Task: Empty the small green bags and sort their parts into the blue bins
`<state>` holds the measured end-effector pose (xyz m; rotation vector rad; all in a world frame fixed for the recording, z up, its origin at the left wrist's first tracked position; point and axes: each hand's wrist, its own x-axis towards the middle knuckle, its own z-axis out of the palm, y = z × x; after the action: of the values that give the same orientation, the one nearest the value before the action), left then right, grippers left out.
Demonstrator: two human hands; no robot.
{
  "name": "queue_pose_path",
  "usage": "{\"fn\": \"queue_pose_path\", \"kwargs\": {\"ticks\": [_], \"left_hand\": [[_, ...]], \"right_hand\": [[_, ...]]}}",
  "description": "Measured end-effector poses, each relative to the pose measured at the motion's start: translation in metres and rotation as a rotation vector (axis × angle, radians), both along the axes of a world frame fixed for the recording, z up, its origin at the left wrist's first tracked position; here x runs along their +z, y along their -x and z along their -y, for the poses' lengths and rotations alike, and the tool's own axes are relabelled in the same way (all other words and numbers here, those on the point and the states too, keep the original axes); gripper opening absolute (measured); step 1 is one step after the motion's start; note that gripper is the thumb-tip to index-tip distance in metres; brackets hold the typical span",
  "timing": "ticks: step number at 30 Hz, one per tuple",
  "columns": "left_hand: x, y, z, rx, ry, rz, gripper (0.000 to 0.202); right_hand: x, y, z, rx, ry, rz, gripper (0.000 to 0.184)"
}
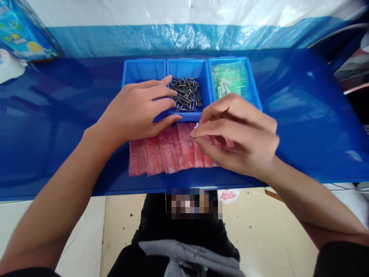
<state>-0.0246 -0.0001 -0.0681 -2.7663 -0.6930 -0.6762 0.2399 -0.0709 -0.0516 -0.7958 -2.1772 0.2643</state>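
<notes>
My left hand (144, 104) lies with its fingers apart over the front left of the middle blue bin (187, 115), fingertips at the pile inside. That pile is of small dark pins with brass-coloured parts (187, 92), which look like rivets. In front of the bins, my right hand (233, 130) pinches a small silvery-white piece (196, 125) between thumb and fingers; most of it is hidden. Under both hands lies a row of overlapping pink zip bags (170, 150) with red seal strips. The right hand covers some bags at the right end.
Beside the middle bin stand a left blue bin (144, 71) and a right blue bin (255, 90) holding a green-tinted clear bag (242, 73) and white cylindrical pieces (223, 86). A blue printed packet (25, 34) stands at the back left of the blue table (302, 115).
</notes>
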Motion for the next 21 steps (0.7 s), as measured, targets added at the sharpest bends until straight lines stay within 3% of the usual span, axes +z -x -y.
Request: {"fn": "queue_pose_path", "kwargs": {"ticks": [3, 5, 8, 12, 17, 21], "left_hand": [[0.001, 0.000, 0.001, 0.011, 0.030, -0.012, 0.031], [0.000, 0.001, 0.001, 0.015, 0.041, -0.024, 0.034], [-0.001, 0.001, 0.000, 0.023, 0.064, -0.022, 0.034], [-0.001, -0.001, 0.000, 0.026, 0.100, 0.015, 0.030], [0.001, -0.004, 0.002, 0.078, 0.185, 0.038, 0.032], [0.001, -0.005, 0.002, 0.081, 0.177, 0.044, 0.031]], "right_hand": [[0.006, -0.002, -0.003, 0.073, 0.502, -0.260, 0.006], [0.008, -0.004, -0.005, 0.094, 0.694, -0.361, 0.005], [0.011, -0.006, -0.004, -0.003, 0.596, -0.421, 0.013], [0.010, -0.004, 0.002, -0.059, 0.527, -0.231, 0.030], [0.002, -0.002, -0.001, 0.042, 0.577, -0.191, 0.057], [0.004, -0.007, -0.011, 0.238, 0.756, -0.264, 0.073]]}}
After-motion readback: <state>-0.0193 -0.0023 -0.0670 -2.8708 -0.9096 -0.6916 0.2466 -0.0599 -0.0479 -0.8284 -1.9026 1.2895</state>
